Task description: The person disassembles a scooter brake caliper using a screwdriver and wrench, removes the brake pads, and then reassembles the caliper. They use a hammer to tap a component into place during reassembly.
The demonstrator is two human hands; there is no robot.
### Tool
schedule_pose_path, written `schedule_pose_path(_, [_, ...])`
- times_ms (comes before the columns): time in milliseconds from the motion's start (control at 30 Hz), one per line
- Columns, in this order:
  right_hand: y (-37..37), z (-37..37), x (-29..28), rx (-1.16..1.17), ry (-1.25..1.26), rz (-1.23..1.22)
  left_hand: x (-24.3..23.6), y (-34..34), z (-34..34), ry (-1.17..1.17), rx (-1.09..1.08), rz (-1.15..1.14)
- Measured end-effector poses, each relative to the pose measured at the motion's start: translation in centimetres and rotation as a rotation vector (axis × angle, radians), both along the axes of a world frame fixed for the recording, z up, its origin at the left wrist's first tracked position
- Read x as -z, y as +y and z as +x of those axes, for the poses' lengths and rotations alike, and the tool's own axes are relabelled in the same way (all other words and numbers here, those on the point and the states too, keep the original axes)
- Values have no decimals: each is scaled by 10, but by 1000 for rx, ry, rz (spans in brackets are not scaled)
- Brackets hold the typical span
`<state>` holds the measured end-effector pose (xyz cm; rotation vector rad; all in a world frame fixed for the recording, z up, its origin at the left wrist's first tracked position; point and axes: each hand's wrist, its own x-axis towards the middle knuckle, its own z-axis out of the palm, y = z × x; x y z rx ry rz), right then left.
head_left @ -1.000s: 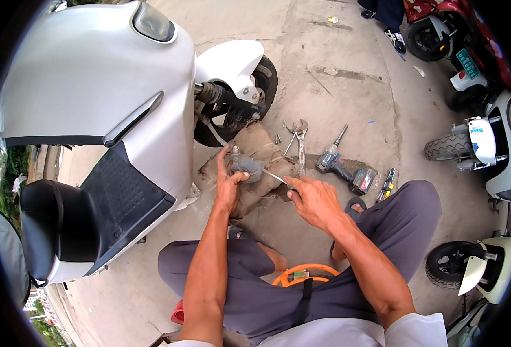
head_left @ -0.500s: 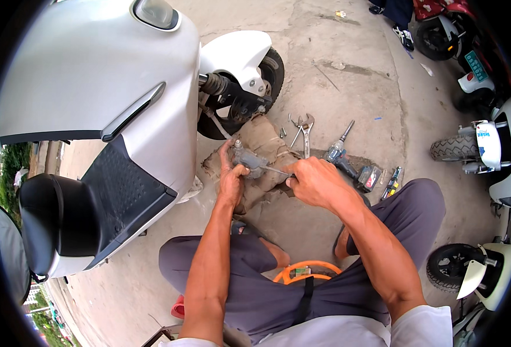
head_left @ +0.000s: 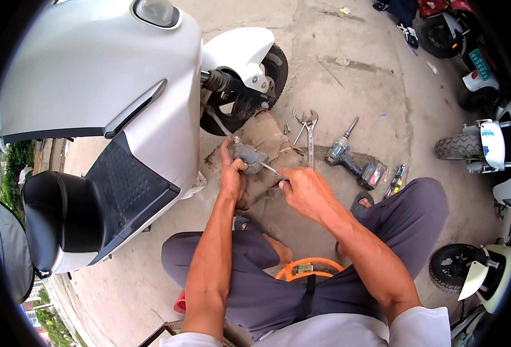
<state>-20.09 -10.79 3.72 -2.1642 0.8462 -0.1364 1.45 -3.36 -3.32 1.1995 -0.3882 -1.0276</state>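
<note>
Fingers [head_left: 239, 165] clamp grey part [head_left: 250, 157] (left hand [head_left: 232, 180]) and thin tool [head_left: 270, 169] (right hand [head_left: 306, 191]), concrete [head_left: 377, 92] spreading beyond sheeting's [head_left: 260, 134] edge.

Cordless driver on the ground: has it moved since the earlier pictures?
No. Judged against the adjustable wrench, the cordless driver keeps its place just to the right; the whole view has shifted slightly.

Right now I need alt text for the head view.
The fingers of the left hand hold a grey metal part over a crumpled brown sheet, and the right hand grips a slim tool that meets the part. An adjustable wrench and a cordless power tool lie on the ground to the right; a white scooter stands at left.
</note>
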Motion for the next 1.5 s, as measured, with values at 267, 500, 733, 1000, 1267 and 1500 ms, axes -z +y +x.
schedule_pose_path(267, [41, -9, 32, 206, -237, -60, 4, -7, -6, -50, 56, -6])
schedule_pose_path(500, [37, 1, 20, 131, -158, -143, 1, -5, -2, -34, 18, 22])
schedule_pose_path(733, [66, 1, 61, 270, -304, -212, 3, -6, -6, -78, 66, 1])
schedule_pose_path(1000, [23, 3, -7, 24, 44, -183, -10, 0, -6, 17, 17, -5])
schedule_pose_path(1267, [50, -7, 25, 93, 13, -220, -13, 7, -31, -732, 97, 125])
schedule_pose_path(1500, [58, 13, 21, 31, 8, -249, -27, 0, -38, -926, 29, 394])
